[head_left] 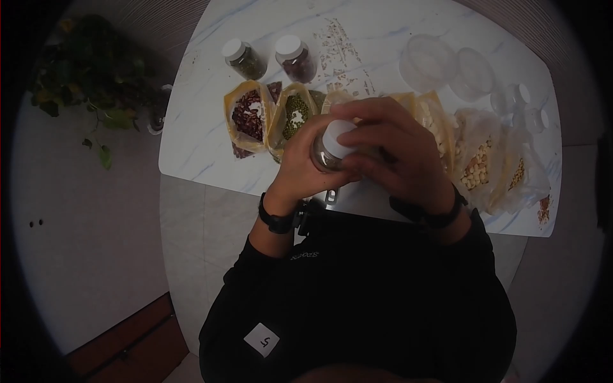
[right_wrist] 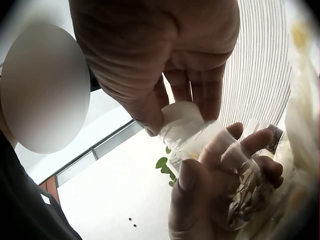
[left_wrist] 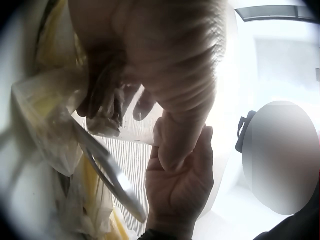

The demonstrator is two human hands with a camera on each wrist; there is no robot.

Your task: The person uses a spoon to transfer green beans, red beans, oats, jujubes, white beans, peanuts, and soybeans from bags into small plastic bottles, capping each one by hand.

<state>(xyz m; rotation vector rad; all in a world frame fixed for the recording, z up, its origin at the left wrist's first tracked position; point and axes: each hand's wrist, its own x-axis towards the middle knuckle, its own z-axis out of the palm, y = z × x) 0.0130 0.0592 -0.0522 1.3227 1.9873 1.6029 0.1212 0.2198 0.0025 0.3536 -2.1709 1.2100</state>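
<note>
Over the near edge of the white marble table (head_left: pixel 198 147) I hold a small clear jar (head_left: pixel 327 155) with seeds in it and a white lid (head_left: pixel 336 133). My left hand (head_left: pixel 305 163) grips the jar's body from the left. Fingers and thumb of my right hand (head_left: pixel 378 143) curl round the lid from the right. In the right wrist view the right hand (right_wrist: pixel 175 107) pinches the white lid (right_wrist: pixel 181 116), while the left hand (right_wrist: pixel 220 180) wraps the seed-filled jar (right_wrist: pixel 245 192). In the left wrist view the left hand (left_wrist: pixel 117 107) and the right hand (left_wrist: pixel 177 165) meet at the jar (left_wrist: pixel 137 131).
A row of open yellow bags lies across the table: red beans (head_left: pixel 248 117), green beans (head_left: pixel 294 118), pale beans (head_left: pixel 477 167). Two lidded jars (head_left: pixel 243 59) (head_left: pixel 295 59) stand at the back. Empty clear containers (head_left: pixel 426 62) sit back right. Spilled seeds (head_left: pixel 337 46) are scattered. A plant (head_left: pixel 89 70) stands left.
</note>
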